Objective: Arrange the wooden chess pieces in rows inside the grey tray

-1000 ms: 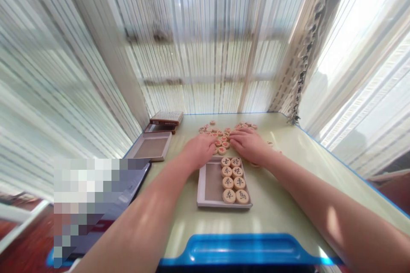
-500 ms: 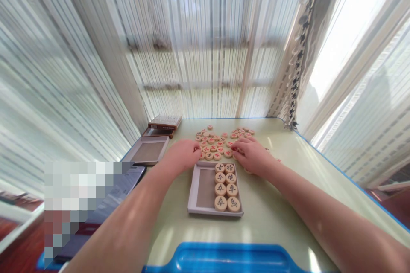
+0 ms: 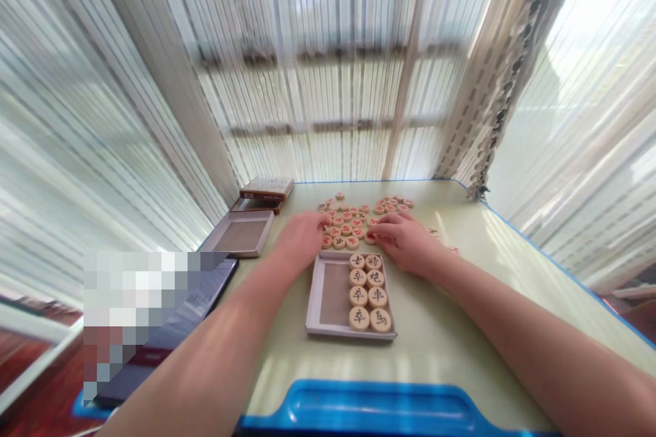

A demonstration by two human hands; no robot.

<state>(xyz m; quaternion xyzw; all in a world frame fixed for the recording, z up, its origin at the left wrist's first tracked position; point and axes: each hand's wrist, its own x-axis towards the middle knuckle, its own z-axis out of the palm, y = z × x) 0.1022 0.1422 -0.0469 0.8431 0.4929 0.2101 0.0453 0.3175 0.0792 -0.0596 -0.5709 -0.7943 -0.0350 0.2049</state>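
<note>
Round wooden Chinese chess pieces with red or black characters lie loosely grouped on the pale green table. My left hand is at the left side of this group, its fingers curled in; whatever is between the fingertips is hidden. On the other side, my right hand has its fingers partly stretched and apart, the tips touching a red-marked piece. Nearer to me sits a shallow grey box. Two columns of black-marked pieces fill its right part, and its left part shows bare bottom.
An open box lid or tray lies at the left, before stacked boxes. A dark flat device, partly pixelated, is near my left forearm. The table's blue moulded edge is in front. Curtains hang behind.
The view has shifted slightly. My left fingers have moved a little farther up along the group's left side. The right fingers have spread over a red-marked piece. The boxed pieces stay as they were.
</note>
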